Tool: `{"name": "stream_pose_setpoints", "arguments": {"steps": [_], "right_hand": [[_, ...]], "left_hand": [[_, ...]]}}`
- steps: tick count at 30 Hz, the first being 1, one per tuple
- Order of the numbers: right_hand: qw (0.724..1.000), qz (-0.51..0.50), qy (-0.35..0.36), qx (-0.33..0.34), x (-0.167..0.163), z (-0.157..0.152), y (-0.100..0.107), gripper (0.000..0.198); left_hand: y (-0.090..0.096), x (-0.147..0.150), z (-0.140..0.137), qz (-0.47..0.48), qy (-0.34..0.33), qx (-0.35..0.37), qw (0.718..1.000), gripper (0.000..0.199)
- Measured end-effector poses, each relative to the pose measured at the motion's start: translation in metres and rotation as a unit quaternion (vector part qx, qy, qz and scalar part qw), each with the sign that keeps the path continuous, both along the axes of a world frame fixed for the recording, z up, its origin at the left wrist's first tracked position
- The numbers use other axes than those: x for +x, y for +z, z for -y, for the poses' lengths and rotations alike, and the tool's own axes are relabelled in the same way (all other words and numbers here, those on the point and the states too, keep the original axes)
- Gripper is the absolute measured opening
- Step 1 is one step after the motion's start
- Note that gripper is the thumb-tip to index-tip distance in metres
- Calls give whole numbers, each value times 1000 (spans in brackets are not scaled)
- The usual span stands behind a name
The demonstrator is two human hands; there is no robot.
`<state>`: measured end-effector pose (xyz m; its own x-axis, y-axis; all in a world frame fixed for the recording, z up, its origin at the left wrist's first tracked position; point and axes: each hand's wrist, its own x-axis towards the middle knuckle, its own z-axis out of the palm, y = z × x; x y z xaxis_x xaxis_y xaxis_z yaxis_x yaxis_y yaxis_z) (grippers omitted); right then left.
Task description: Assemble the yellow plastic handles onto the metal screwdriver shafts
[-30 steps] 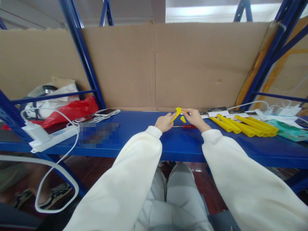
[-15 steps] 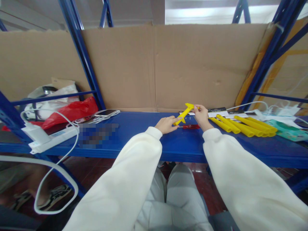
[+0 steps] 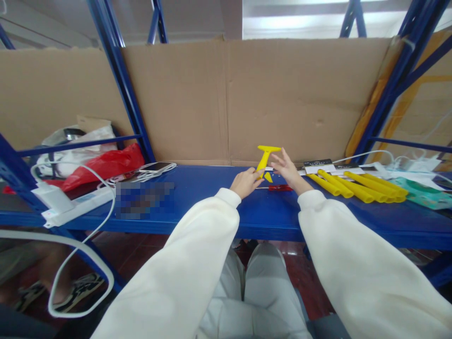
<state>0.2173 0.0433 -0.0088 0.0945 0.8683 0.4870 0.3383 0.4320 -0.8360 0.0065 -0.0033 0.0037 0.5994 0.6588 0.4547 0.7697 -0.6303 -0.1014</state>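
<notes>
A yellow T-shaped plastic piece (image 3: 263,160) stands tilted above the blue shelf, its crossbar at the top. My left hand (image 3: 246,182) is closed around its lower stem. A small pointed yellow part (image 3: 268,177) shows beside the stem; whether it is joined to it I cannot tell. My right hand (image 3: 287,169) is open with fingers spread, fingertips close to the right end of the crossbar; contact there is unclear. Below the hands lies a screwdriver with a red handle (image 3: 280,187). To the right of my right hand, several yellow tubes (image 3: 356,189) lie side by side.
The blue shelf (image 3: 205,188) is backed by cardboard (image 3: 226,103) between blue posts. Left are a power strip (image 3: 79,203), a phone (image 3: 157,166), white cables and a red bag (image 3: 106,165). A green packet (image 3: 423,193) lies right. Someone's shoe (image 3: 83,287) shows lower left.
The yellow piece has turned more upright, its crossbar now nearly level and facing up. My right hand has loosened its pinch and spread its fingers. My left hand keeps its hold.
</notes>
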Motion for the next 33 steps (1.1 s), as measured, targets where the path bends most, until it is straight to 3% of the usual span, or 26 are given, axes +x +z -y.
{"name": "stream_pose_setpoints", "arguments": {"steps": [7, 21, 33], "right_hand": [[999, -1, -33, -10, 8, -1, -2, 90], [999, 11, -47, -12, 11, -7, -5, 67], [996, -14, -91, 4, 25, -28, -13, 41]], "left_hand": [[-2, 0, -4, -9, 74, -40, 996, 39], [0, 19, -21, -70, 94, -65, 991, 28], [0, 43, -28, -17, 104, -89, 990, 30]]}}
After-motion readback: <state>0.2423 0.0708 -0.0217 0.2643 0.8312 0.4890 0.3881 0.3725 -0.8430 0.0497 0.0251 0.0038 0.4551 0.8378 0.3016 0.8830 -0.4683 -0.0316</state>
